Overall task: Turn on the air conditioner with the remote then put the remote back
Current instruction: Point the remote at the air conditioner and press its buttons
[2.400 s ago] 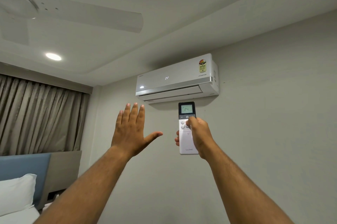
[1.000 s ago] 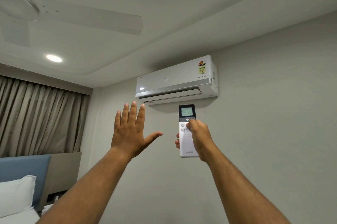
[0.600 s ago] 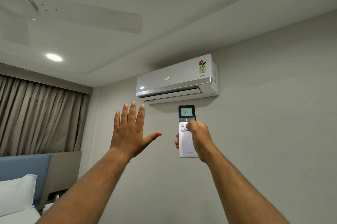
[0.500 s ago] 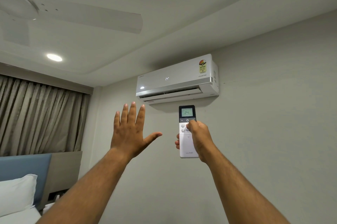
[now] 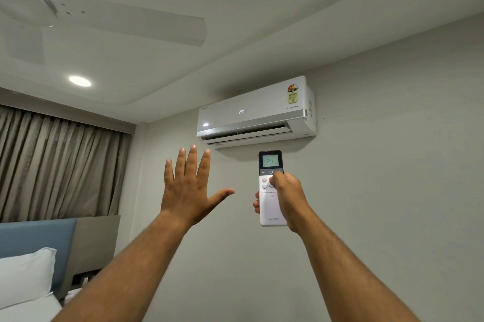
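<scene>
A white air conditioner (image 5: 251,112) hangs high on the wall, its front showing 24 and its bottom flap partly open. My right hand (image 5: 288,196) holds a white remote (image 5: 271,206) upright just below the unit, thumb resting on the buttons under the power key. The remote's small screen reads 24. My left hand (image 5: 188,185) is raised to the left of the remote, palm forward, fingers spread, holding nothing.
A white ceiling fan (image 5: 104,23) hangs at the upper left beside a round ceiling light (image 5: 80,81). Grey curtains (image 5: 57,164) cover the left wall. Below them are a blue and grey headboard (image 5: 65,243) and a white pillow (image 5: 23,277).
The air conditioner's bottom flap has swung further open. The remote in my right hand has dropped slightly. My left hand has stayed raised.
</scene>
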